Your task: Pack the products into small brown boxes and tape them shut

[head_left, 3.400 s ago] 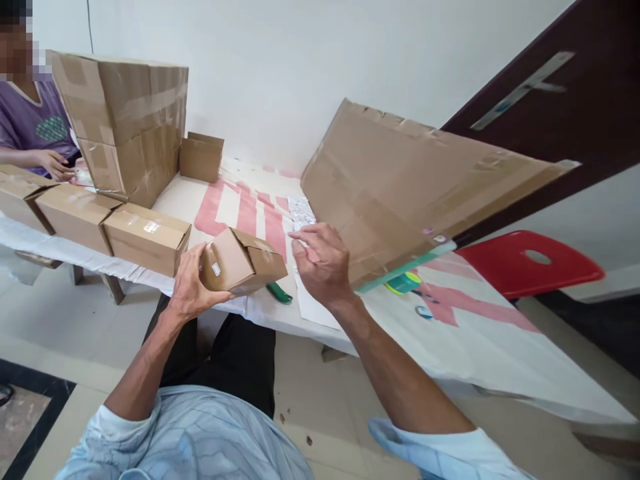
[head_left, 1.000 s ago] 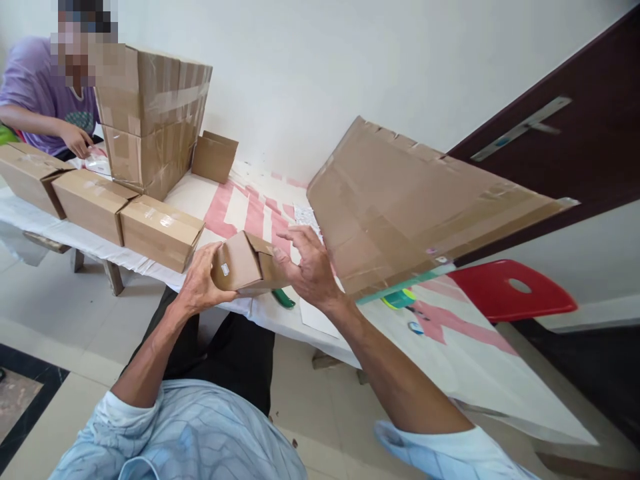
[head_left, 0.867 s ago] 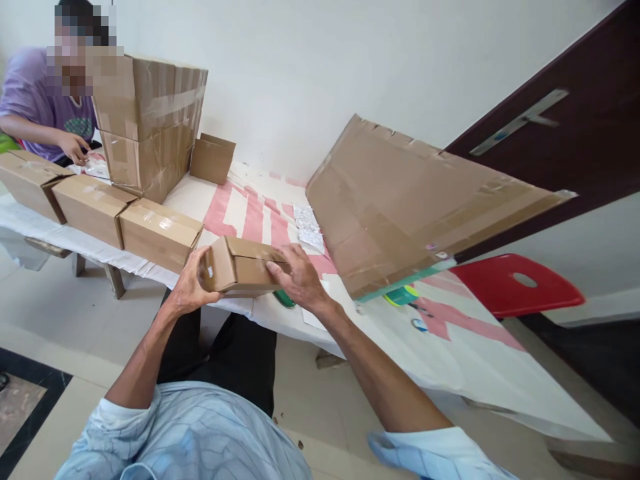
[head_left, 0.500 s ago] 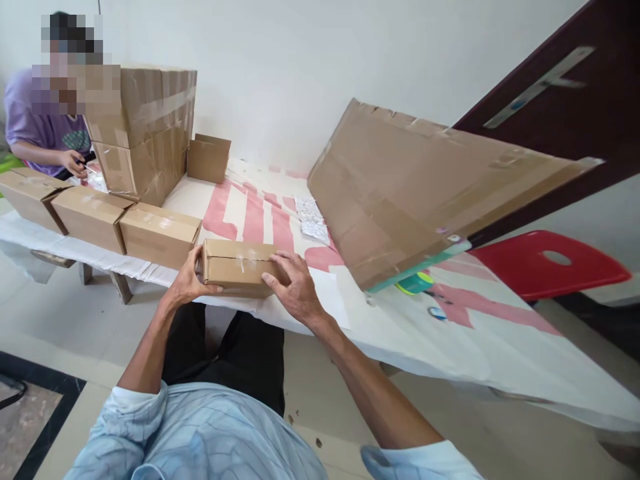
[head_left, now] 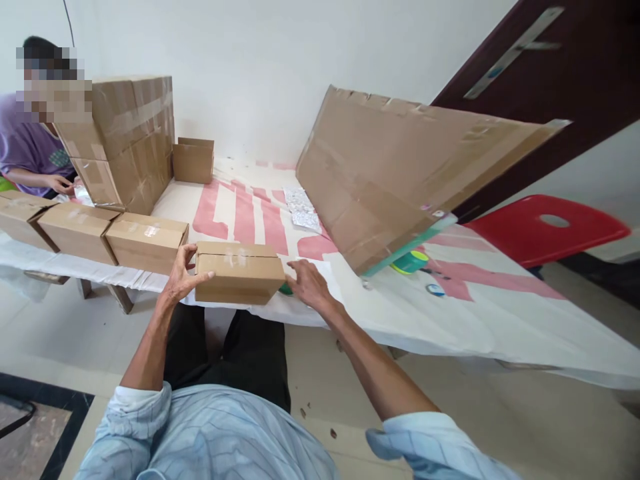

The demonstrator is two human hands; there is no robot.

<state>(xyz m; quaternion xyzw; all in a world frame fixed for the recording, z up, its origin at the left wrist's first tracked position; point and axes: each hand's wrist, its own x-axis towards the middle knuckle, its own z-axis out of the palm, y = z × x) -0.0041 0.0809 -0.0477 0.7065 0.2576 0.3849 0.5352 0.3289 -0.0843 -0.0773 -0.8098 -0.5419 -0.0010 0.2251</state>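
A small closed cardboard box is at the near edge of the table in front of me, with a seam along its top and clear tape across it. My left hand grips its left end, thumb on the front and fingers at the side. My right hand is just off the box's right end, its index finger and thumb apart. A small green object shows between that hand and the box; most of it is hidden, so its kind is unclear.
Closed boxes line the table edge at left, before a taped carton stack. An open box stands behind. A large cardboard sheet leans at right, near a green-yellow tape roll and red chair. A co-worker sits far left.
My right hand has come off the box's top and moved to its right. The box now shows more of its front, and the green object has come into sight. The view has shifted slightly.
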